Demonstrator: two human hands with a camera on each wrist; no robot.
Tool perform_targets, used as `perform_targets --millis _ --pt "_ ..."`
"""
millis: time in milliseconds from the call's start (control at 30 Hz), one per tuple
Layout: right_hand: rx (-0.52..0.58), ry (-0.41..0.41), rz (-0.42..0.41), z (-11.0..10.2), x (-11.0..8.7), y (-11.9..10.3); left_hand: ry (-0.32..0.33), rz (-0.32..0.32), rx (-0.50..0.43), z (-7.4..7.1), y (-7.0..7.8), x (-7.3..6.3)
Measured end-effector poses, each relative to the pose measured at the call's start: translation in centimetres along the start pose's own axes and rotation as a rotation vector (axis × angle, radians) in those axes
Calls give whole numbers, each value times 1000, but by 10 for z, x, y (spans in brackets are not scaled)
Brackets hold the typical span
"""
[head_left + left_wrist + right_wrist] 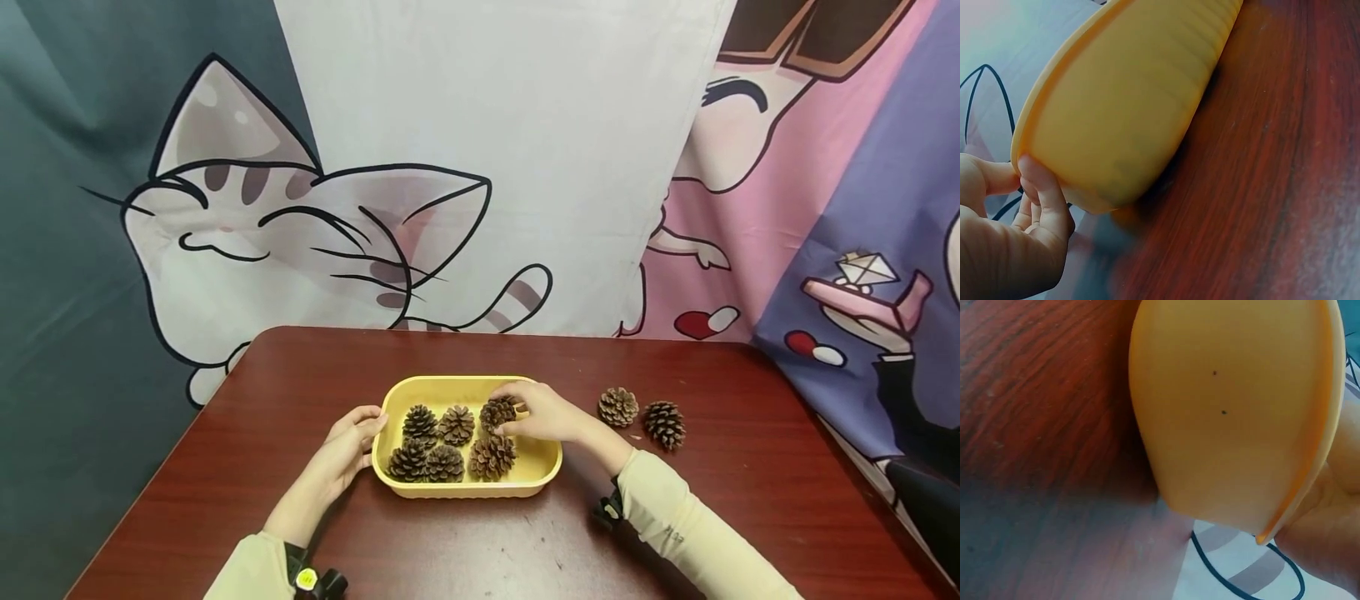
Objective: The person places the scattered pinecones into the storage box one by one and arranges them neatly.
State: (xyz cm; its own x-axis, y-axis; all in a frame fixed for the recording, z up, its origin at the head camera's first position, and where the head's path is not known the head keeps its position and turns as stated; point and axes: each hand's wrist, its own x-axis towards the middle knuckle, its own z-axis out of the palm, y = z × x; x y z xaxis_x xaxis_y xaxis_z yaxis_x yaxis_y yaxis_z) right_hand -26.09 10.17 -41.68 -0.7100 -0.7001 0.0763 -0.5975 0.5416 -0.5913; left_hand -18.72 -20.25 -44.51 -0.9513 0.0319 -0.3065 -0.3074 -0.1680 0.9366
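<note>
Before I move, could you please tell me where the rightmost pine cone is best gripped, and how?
Probably grip the rightmost pine cone round its broad middle, from above and the right: spread scales should offer purchase there, and that side faces bare table, away from the neighbouring pine cone.

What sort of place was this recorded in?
Probably an indoor tabletop recording setup: a reddish-brown table, a cartoon-printed cloth backdrop behind it, and a black device worn on the left wrist.

A cartoon-printed backdrop cloth (480, 142) hangs behind the reddish-brown table (480, 542)
</note>
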Motion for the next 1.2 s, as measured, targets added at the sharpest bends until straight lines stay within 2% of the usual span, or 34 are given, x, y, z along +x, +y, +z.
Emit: perform_targets --millis 200,333,600,867,1200 --pt "-61 -105 -2 6 5 -5 2 -5 1 -1 -2 0" --pt "-88 -138 5 10 6 -6 10 -10 -20 1 -5 0" --pt "-116 -134 20 12 5 -9 14 7 -5 1 -4 1" --pt "-111 -126 -19 8 4 -9 25 11 -15 3 -3 1" --pt "-71 -66 -67 5 3 -8 23 1 -13 1 -4 1"
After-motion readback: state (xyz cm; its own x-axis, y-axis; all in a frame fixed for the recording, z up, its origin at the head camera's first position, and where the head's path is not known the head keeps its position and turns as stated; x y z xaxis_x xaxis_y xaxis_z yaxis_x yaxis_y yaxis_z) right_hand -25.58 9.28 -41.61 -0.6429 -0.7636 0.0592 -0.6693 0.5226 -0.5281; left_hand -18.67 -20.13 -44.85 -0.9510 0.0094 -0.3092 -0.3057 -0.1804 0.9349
